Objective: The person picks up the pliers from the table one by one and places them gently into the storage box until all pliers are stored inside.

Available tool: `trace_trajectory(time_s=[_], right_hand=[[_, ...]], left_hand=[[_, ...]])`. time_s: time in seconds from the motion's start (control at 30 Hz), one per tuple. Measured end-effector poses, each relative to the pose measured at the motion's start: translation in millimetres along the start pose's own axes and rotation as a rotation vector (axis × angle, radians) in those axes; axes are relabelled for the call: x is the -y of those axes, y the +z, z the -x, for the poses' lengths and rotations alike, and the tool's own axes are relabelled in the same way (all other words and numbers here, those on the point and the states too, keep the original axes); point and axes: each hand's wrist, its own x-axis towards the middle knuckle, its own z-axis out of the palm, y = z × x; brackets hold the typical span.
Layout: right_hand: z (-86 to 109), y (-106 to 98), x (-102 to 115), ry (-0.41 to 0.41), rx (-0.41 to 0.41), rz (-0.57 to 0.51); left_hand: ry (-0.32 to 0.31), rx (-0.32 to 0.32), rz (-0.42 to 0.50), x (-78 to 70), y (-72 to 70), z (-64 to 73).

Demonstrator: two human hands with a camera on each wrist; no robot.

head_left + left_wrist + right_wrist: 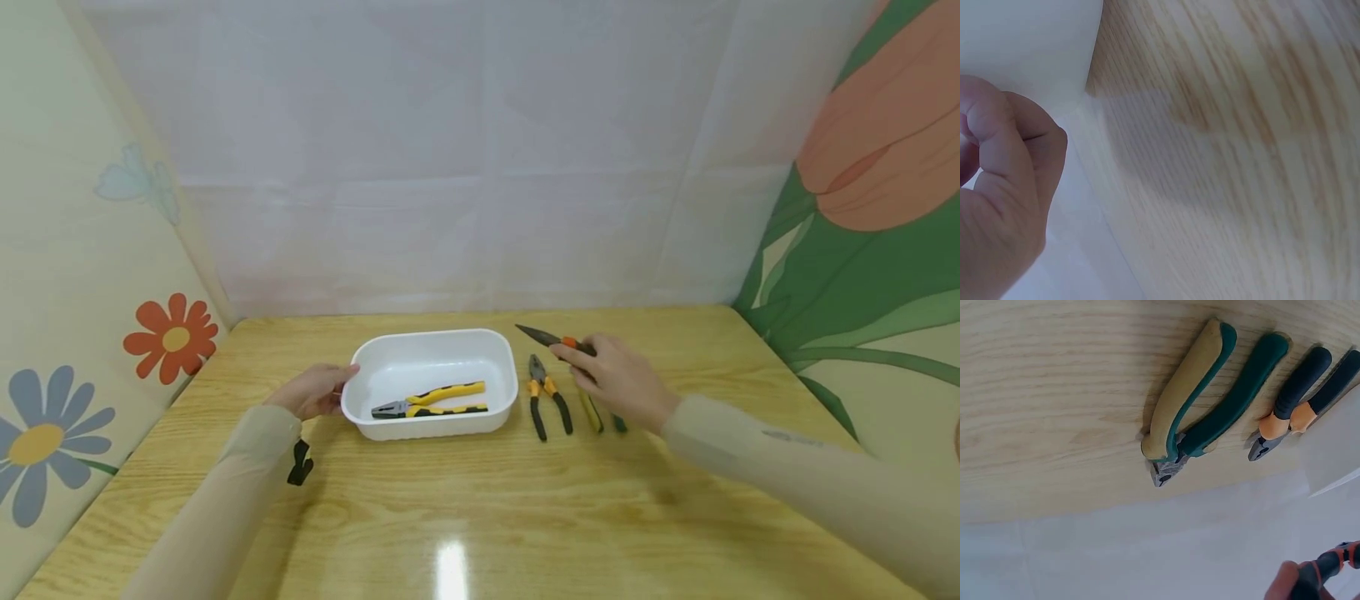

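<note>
My left hand (317, 392) grips the left end of a white plastic tray (431, 429), with the thumb over its rim and the fingers against the outside wall. Inside the tray lie combination pliers (447, 391) with yellow and black handles. My right hand (626, 382) holds long-nose pliers (537, 335) with black and orange handles, their dark tips pointing left toward the tray's back right corner. Under that hand, partly hidden in the head view, are green and tan-handled pliers (1242, 403). Between them and the tray lie orange and black-handled pliers (536, 410).
The wooden table (360, 533) ends at a white cloth backdrop (480, 167). Flower-printed panels (892, 250) stand at both sides. A black strap end (300, 463) hangs at the left wrist.
</note>
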Motion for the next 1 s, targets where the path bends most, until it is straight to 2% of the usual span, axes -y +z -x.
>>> trace_trajectory(time_s=[0.4,0.57,0.7,0.83,1.0], right_hand=[[-17.0,13,1,-0.130,-0.007,0.042],[-25.1,16,1,-0.156,-0.004,0.045],[-31.2,19,1,-0.183,-0.039,0.030],[-38.8,25,2,-0.254,-0.102,0.042],[-46.6,29,7,-0.281,-0.083,0.056]], left_hand=[[-0.004,-0.006,-0.021,-0.6,0.5,-0.8],[-0.015,-0.014,-0.013,-1.0,1.4,-0.6],[-0.010,-0.010,-0.006,-1.3,1.2,-1.3],[-0.003,-0.004,-0.010,-1.0,0.3,-1.0],[-0.008,-0.005,-0.018,-0.5,0.7,-0.4]])
